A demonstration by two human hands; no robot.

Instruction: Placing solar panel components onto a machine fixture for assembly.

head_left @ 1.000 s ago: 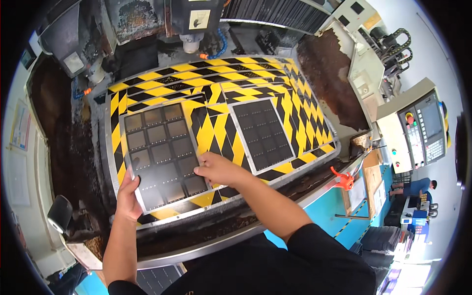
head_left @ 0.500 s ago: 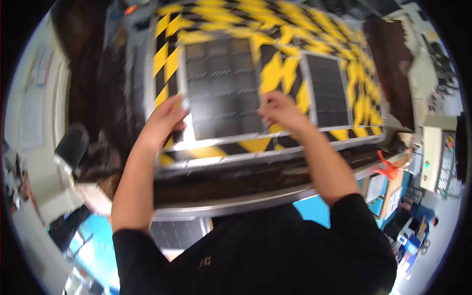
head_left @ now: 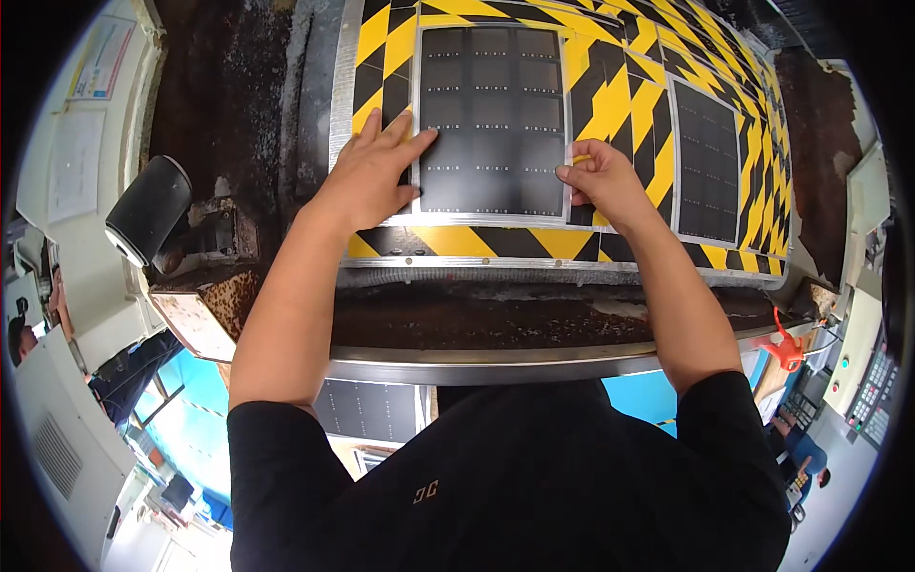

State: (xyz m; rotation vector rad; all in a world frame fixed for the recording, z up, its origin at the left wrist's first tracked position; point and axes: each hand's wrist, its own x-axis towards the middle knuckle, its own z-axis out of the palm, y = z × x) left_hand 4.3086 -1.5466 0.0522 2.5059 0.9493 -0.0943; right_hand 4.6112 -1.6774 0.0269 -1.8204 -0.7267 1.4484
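A dark sheet (head_left: 492, 143), marked off into rectangles by rows of small pale marks, lies flat in a light metal frame within yellow-and-black striped tape (head_left: 519, 242). My left hand (head_left: 370, 179) is open at its left edge, with fingers spread across the tape and frame and fingertips reaching the sheet. At the opposite edge, my right hand (head_left: 602, 183) is closed, thumb and index finger pinched together. Whether the sheet's rim or something small is between them is hidden. A second dark sheet (head_left: 707, 162) lies in another framed spot farther right.
A metal rail (head_left: 496, 370) runs along the near side, in front of my body. A black cylindrical fixture (head_left: 151, 210) stands at the left. An orange-red nozzle-like item (head_left: 785, 351) hangs at the right by a control panel (head_left: 869, 391). Another dark sheet (head_left: 367, 408) shows below the rail.
My left hand has gone from curled fingers to spread ones at the sheet's left edge. My right hand stays pinched by the right edge. The whole view has shifted and is sharper.
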